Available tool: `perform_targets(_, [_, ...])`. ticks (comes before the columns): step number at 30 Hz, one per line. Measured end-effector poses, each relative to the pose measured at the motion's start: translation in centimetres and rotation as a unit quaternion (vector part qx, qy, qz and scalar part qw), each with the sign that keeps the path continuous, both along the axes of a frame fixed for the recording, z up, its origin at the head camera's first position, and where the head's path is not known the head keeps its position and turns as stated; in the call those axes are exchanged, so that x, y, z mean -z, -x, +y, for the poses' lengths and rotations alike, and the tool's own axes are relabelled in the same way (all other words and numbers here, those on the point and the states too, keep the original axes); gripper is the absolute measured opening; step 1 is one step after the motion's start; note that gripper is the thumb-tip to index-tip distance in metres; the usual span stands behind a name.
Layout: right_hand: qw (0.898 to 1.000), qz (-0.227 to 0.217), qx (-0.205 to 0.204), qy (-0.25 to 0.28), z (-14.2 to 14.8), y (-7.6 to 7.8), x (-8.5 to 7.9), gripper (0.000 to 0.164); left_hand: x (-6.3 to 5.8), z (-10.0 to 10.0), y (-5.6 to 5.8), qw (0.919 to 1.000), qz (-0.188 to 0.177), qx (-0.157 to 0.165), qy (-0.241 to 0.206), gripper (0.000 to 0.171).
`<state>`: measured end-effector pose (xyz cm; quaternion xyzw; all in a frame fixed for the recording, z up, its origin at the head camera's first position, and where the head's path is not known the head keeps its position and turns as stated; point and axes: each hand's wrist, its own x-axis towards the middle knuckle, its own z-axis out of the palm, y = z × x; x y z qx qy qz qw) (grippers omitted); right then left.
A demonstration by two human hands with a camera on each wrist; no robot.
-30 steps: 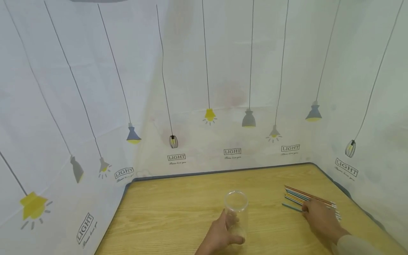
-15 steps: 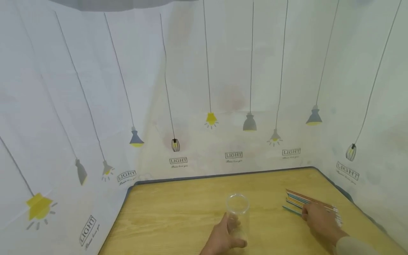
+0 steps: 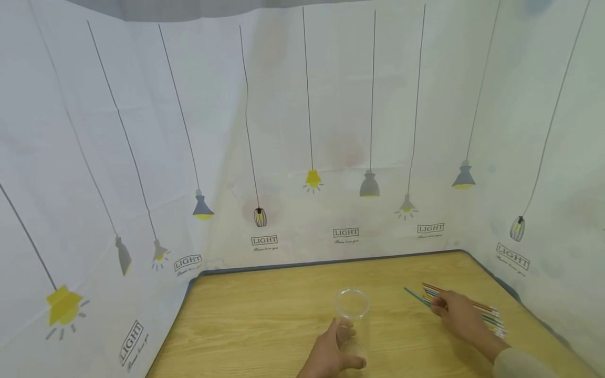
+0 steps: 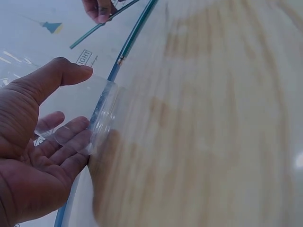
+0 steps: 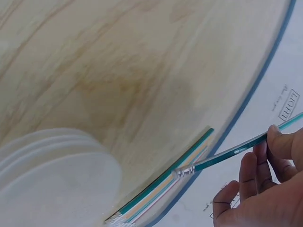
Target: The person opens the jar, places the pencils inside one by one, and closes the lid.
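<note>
My left hand (image 3: 327, 350) holds a tall clear cup (image 3: 361, 331) that stands upright on the table. In the left wrist view, the thumb and fingers lie around the clear wall of the cup (image 4: 102, 113). To the right, my right hand (image 3: 459, 316) pinches a green pencil (image 3: 415, 295) above a small row of pencils (image 3: 491, 318). The right wrist view shows the held green pencil (image 5: 227, 155) between thumb and fingertips, its eraser end over the other pencils (image 5: 163, 182) lying side by side. My right hand partly hides the row in the head view.
The wood-grain table (image 3: 255, 315) has a dark blue edge. White sheeting (image 3: 293, 115) printed with hanging lamps stands around the back and sides. White rounded layers (image 5: 57, 175) fill the lower left of the right wrist view; I cannot tell what they are.
My right hand has picked the green pencil from beside the row, raising it and shifting slightly left. My left hand stays at the cup. The head view has tilted slightly.
</note>
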<state>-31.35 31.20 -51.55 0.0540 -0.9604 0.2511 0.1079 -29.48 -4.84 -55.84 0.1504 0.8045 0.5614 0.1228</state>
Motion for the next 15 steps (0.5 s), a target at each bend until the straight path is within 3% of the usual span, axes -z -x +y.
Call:
perform_targets(7, [0.999, -0.003, -0.001, 0.052, -0.8, -0.3, -1.3, 0.012, 0.3, -0.1, 0.0, 0.9997, 0.000, 0.000, -0.026, 0.093])
perform_targets(15, [0.994, -0.026, -0.001, 0.109, -2.1, -0.9, -3.1, 0.022, 0.0, 0.3, -0.4, 0.9967, -0.035, 0.006, -0.073, 0.104])
